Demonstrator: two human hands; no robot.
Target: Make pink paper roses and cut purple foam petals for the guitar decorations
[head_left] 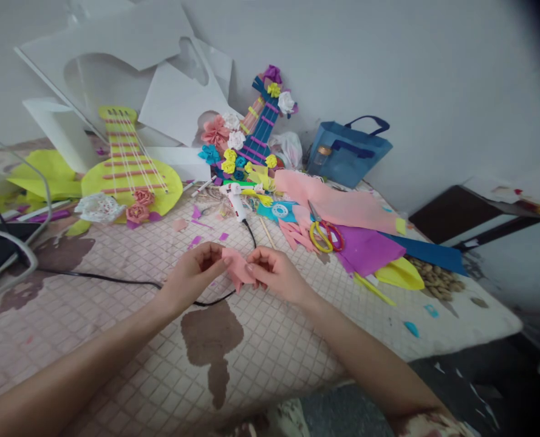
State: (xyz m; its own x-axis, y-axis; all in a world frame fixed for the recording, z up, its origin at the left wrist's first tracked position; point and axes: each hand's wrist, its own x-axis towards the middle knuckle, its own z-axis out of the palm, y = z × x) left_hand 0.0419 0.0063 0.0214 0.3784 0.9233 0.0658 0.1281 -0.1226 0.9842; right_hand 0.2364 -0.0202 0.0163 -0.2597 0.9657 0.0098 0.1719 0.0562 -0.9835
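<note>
Between my two hands is a small piece of pink crepe paper (237, 267), folded or gathered, with ragged lower edges. My left hand (206, 264) pinches its left side between thumb and fingers. On the other side, my right hand (272, 270) grips the right edge the same way. Both hands are just above the table, over a black cord. Beyond them lies a white glue gun (235, 200) with its cord running toward me. Pink paper strips (294, 235) and scissors with yellow and red handles (327, 235) are to the right of it.
A yellow paper guitar (133, 179) with strings and flowers stands at the left. Behind is a blue guitar (261, 133) covered in paper flowers. Purple paper (365, 249), pink paper (333, 200), peanuts (440, 279) and a blue bag (352, 152) occupy the right side.
</note>
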